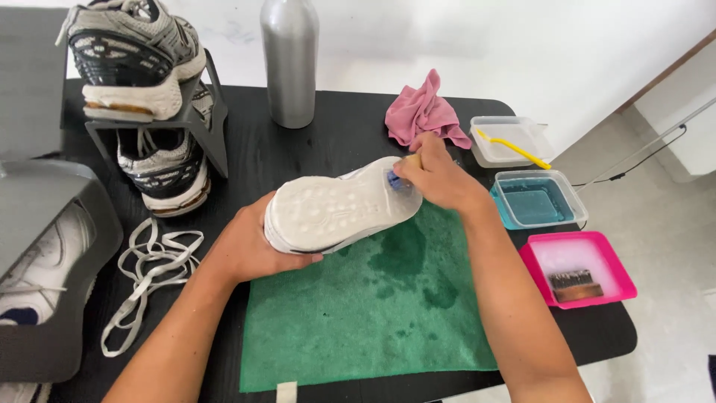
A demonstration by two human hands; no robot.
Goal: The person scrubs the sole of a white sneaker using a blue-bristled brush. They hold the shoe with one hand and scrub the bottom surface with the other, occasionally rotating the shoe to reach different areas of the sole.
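My left hand (246, 250) grips a white sneaker (339, 205) by its heel end, sole turned up toward me, above a green towel (373, 313) that has dark wet patches. My right hand (440, 177) is closed around a small brush with blue bristles (395, 181). The bristles press against the toe end of the sole. Only the blue head and a bit of yellowish handle show past my fingers.
A pink tub (608, 261) with a brown brush, a clear tub of blue liquid (537, 200) and a clear tub with a yellow brush (513, 142) stand at right. Pink cloth (424, 112), metal bottle (289, 63), shoe rack (153, 104) with grey sneakers, loose white laces (153, 265).
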